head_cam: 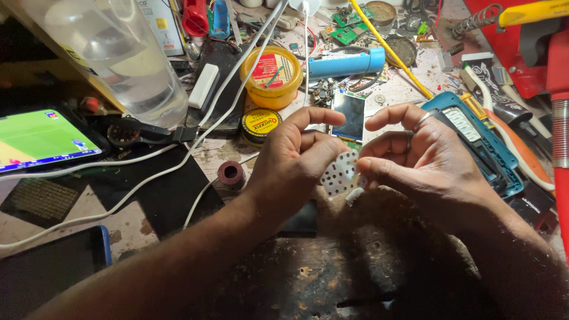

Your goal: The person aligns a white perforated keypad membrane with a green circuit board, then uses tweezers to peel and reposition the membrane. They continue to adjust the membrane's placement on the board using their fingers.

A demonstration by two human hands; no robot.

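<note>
Two bare hands meet over the middle of a crowded repair bench, and between them sits a small white keypad membrane (339,173), a thin sheet dotted with dark contact spots. The left hand (293,157) pinches its left edge, thumb raised above and fingers curled behind it. The right hand (424,157) closes on the sheet's right side with thumb and fingertips, a ring on one finger; a small white tab (354,194) hangs just below the grip. Both hands are grasping, neither is loose.

Just behind the sheet, partly hidden by the fingers, stands a small phone screen on its green board (348,115). A blue phone housing (480,139) lies open beside the right hand. Farther back are a yellow tin of soldering paste (274,74), a smaller black and yellow tin (261,123), a blue cylindrical torch (347,62) and a clear plastic bottle (112,53). A lit tablet (41,141) rests at the far left, with white cables (178,166) trailing across the bench.

To my eye, the step in hand is the handling of the membrane itself: holding it up, inspecting or straightening it away from the phone's parts. Whatever follows calls for a light, even pinch, since such a thin sheet would crease or tear easily, and for careful alignment if it is set against the board.
</note>
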